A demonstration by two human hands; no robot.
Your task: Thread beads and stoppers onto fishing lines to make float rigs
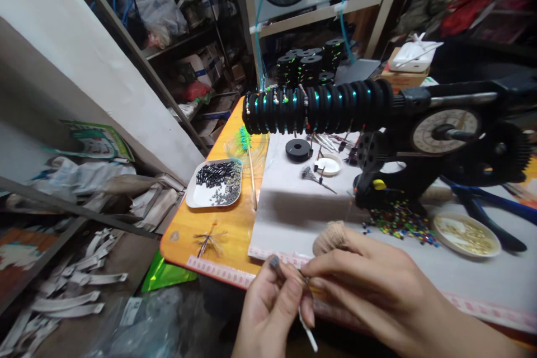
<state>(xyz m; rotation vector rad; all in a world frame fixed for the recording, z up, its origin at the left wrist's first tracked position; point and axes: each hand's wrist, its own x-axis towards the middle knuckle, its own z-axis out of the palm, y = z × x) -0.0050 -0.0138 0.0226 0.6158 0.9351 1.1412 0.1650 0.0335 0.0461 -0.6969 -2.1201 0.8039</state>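
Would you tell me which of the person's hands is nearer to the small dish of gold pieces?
Right. The right hand lies just left of the gold dish, while the left hand sits farther left, beyond it.

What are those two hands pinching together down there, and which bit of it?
A thin white stick hangs below the left hand, gripped at its upper end; the right hand pinches something too small to identify where the fingertips meet.

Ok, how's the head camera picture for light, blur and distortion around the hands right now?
Head view: the grey mat is lit evenly, with a soft shadow under the row of black spools; the left hand and right hand at the bottom edge are slightly soft; the shelves are dim; the edges bend with wide-angle distortion.
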